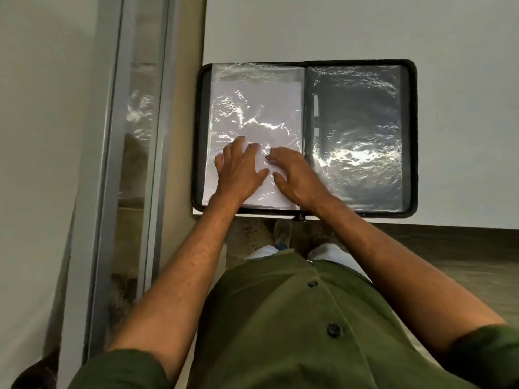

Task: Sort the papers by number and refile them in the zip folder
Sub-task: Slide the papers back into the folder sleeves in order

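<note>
So the folder (306,138) is lying open flat at the near left corner of the table (421,29), and both hands are down on its left page. Left hand (238,172) has its fingers spread wide and flat on the plastic sleeve (252,113). Right hand (295,175) sits just beside it toward the spine, fingers a bit bent, and I honestly can't tell if it's pinching the sleeve or just pressing. There's white paper (252,96) inside that left sleeve, but I can't read any number on it. The right page (356,136) looks dark, so probably empty. I see no loose papers anywhere outside the folder. My guess is filing is underway or nearly done, and the folder is still unzipped.
</note>
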A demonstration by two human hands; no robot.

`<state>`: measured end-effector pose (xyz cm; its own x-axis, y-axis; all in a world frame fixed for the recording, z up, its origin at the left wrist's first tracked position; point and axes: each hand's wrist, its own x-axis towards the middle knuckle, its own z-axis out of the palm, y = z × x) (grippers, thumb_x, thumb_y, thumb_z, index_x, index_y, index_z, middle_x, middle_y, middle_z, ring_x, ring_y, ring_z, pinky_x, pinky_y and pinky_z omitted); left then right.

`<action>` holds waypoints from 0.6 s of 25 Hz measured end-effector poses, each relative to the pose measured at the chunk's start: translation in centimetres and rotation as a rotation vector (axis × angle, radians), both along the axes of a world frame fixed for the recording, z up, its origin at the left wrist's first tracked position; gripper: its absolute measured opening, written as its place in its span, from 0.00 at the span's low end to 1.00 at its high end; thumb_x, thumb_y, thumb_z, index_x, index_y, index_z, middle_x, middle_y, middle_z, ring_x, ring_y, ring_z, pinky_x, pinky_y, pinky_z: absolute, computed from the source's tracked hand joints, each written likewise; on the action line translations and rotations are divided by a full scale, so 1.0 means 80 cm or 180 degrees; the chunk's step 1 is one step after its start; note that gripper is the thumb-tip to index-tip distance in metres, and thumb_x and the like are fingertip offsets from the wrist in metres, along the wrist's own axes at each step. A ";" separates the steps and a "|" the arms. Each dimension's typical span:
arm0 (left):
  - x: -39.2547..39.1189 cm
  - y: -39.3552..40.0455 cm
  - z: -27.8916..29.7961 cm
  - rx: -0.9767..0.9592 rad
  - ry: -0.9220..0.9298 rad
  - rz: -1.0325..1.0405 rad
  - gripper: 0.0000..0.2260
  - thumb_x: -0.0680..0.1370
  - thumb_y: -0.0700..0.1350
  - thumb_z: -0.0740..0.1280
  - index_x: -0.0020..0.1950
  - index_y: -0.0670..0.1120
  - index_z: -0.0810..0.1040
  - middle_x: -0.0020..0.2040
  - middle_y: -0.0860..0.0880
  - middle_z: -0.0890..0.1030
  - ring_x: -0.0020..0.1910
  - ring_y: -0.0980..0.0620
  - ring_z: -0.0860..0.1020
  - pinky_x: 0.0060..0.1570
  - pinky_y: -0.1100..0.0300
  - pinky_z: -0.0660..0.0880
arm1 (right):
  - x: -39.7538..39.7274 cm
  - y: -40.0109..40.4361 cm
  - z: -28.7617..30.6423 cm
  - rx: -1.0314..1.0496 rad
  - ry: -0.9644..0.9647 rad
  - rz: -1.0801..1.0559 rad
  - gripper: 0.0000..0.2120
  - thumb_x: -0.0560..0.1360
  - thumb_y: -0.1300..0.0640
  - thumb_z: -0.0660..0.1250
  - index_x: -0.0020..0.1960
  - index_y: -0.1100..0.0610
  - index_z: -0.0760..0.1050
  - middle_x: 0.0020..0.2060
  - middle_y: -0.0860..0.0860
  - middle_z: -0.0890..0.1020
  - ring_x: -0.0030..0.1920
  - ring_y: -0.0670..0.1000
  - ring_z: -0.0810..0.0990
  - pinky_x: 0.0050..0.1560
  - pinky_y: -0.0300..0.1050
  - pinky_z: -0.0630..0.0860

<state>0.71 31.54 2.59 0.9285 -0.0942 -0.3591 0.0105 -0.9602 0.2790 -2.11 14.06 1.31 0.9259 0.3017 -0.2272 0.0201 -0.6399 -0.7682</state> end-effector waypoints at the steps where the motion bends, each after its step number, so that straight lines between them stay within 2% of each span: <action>1: 0.000 -0.011 -0.002 -0.0082 0.0002 -0.0120 0.27 0.80 0.58 0.69 0.76 0.53 0.68 0.81 0.46 0.60 0.79 0.42 0.58 0.74 0.42 0.58 | 0.004 -0.013 0.005 0.0104 0.0044 -0.0089 0.21 0.82 0.60 0.67 0.74 0.57 0.74 0.75 0.55 0.73 0.73 0.53 0.72 0.77 0.48 0.66; 3: 0.004 -0.041 -0.005 -0.0299 -0.0108 -0.0248 0.26 0.80 0.57 0.68 0.76 0.52 0.69 0.80 0.46 0.63 0.78 0.42 0.61 0.74 0.42 0.61 | 0.010 -0.050 0.016 0.0120 -0.0010 -0.0395 0.19 0.83 0.57 0.66 0.73 0.55 0.74 0.73 0.53 0.75 0.71 0.50 0.74 0.73 0.43 0.68; 7: 0.024 -0.122 -0.001 -0.0691 -0.0243 -0.0640 0.25 0.80 0.55 0.69 0.75 0.49 0.69 0.76 0.45 0.70 0.74 0.41 0.68 0.71 0.40 0.67 | 0.004 -0.154 0.024 -0.0240 -0.0279 -0.1181 0.19 0.83 0.51 0.67 0.72 0.53 0.75 0.73 0.51 0.76 0.72 0.50 0.72 0.72 0.41 0.65; 10: 0.042 -0.204 0.004 -0.0864 -0.0318 -0.1083 0.26 0.80 0.53 0.68 0.76 0.47 0.69 0.74 0.45 0.71 0.72 0.41 0.69 0.69 0.41 0.69 | -0.012 -0.247 0.029 -0.0409 -0.0255 -0.1661 0.23 0.82 0.43 0.67 0.73 0.50 0.73 0.73 0.49 0.75 0.72 0.49 0.72 0.73 0.47 0.70; 12: 0.048 -0.272 0.007 -0.0877 -0.0330 -0.1349 0.26 0.80 0.54 0.67 0.76 0.47 0.68 0.75 0.45 0.70 0.73 0.42 0.68 0.71 0.41 0.67 | -0.030 -0.316 0.032 -0.0582 -0.0241 -0.1912 0.25 0.82 0.41 0.66 0.75 0.50 0.71 0.76 0.50 0.72 0.76 0.52 0.69 0.78 0.53 0.66; 15: 0.042 -0.375 0.012 -0.0898 -0.0237 -0.1529 0.28 0.81 0.56 0.66 0.79 0.50 0.65 0.79 0.46 0.66 0.77 0.43 0.64 0.75 0.41 0.62 | -0.060 -0.409 0.032 -0.0832 -0.0243 -0.2267 0.26 0.82 0.41 0.66 0.77 0.51 0.69 0.79 0.50 0.68 0.80 0.53 0.63 0.80 0.55 0.61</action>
<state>4.10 1.50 3.55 0.7795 -0.5956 -0.1937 -0.4392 -0.7403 0.5090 -6.93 -18.66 3.87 0.8928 -0.4292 -0.1366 -0.4187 -0.6791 -0.6029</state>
